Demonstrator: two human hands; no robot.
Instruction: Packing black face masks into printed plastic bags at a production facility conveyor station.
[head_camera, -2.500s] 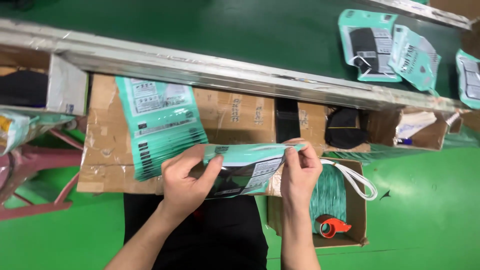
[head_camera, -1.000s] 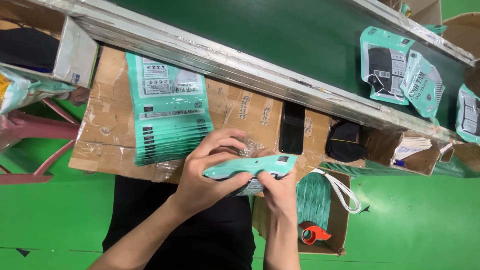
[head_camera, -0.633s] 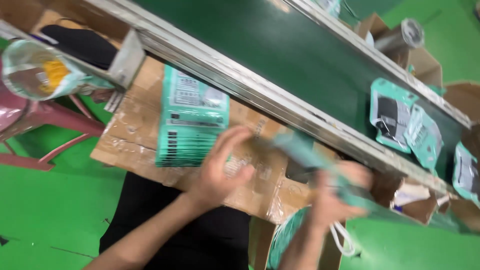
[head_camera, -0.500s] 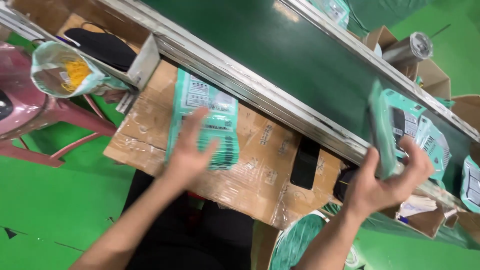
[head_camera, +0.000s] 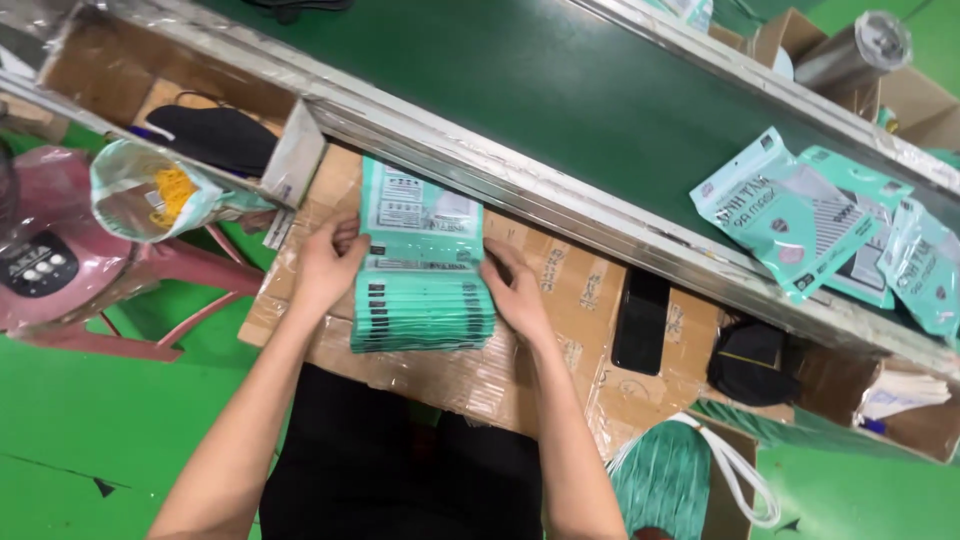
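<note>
Item: stack of teal pouches, fanned flat on the taped cardboard board, just below the conveyor rail.

Left hand: fingers extended, pressed against the stack's left edge.

Right hand: fingers extended, pressed against its right edge.

Left of stack: open cardboard tray holding a black mask.

Right of stack: black phone; loose teal pouches on the green belt; lower box holding teal bundles.
</note>
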